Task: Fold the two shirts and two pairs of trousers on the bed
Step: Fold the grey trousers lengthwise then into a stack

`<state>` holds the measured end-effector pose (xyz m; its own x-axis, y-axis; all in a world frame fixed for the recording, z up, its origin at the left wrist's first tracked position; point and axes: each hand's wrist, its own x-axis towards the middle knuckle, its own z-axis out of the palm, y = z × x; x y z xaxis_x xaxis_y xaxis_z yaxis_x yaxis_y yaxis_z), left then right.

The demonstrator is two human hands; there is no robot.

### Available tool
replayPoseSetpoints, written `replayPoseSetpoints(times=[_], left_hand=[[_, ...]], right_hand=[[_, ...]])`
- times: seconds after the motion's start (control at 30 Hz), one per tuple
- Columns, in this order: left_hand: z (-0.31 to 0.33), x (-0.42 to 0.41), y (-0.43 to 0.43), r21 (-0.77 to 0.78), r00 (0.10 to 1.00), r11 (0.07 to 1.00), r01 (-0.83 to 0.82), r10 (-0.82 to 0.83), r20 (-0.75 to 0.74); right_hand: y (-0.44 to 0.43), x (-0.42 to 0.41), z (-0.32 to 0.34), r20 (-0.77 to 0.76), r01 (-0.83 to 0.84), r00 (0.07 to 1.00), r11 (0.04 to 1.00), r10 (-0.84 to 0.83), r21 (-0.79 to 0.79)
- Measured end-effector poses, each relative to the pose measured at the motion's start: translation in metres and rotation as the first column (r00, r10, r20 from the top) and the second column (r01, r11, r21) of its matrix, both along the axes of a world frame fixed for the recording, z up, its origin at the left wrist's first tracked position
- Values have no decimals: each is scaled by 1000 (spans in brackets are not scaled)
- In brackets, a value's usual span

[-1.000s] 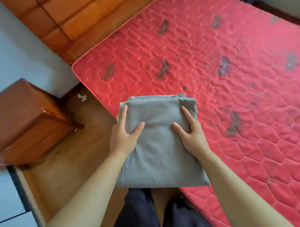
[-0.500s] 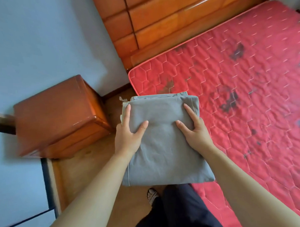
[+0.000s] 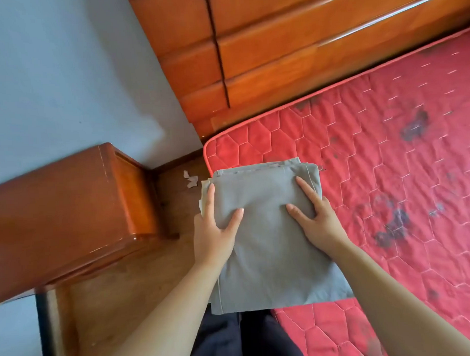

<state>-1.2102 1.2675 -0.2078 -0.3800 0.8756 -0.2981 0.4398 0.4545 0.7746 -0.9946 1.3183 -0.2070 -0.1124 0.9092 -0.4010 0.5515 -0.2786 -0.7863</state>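
Observation:
A folded grey garment [image 3: 271, 245] is held flat in front of me, partly over the red quilted bed [image 3: 388, 188] and partly over the floor beside it. My left hand [image 3: 213, 232] grips its left edge, thumb on top and fingers along the side. My right hand [image 3: 316, 219] grips the right part, thumb and fingers spread on top. I cannot tell whether it is a shirt or trousers. No other garment is in view.
A wooden bedside cabinet [image 3: 70, 215] stands at the left on the wooden floor [image 3: 131, 288]. The wooden headboard [image 3: 290, 50] runs along the top. Small scraps of paper [image 3: 190, 179] lie on the floor by the bed corner. My dark trouser legs [image 3: 245, 340] are below.
The view has swung left towards the bedside cabinet and headboard, with the grey garment carried along in both hands. The grip of both hands is unchanged.

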Motion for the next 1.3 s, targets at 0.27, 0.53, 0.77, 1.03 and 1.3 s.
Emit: replayPoseSetpoints(times=[0.27,0.53,0.77,1.03,1.3], left_hand=[[-82,-9,117,-22,999,1000,-12,13,49],[-160,-14,202,5,994,995,-101,101,31],[-190,2,217,-27,980,984,-175,177,89],[-286,-47,285,2,995,995,-95,95,44],[-299,-54,305,98,990,993,-72,83,-115]], right_hand=[[129,-10,-81,72,-31,997,999,31,-10],[237,-23,-155,139,-127,982,992,126,2],[271,-15,-175,190,-207,959,978,211,-41],[325,-57,-282,168,-161,975,984,147,77],[342,-60,-299,135,-118,986,975,94,187]])
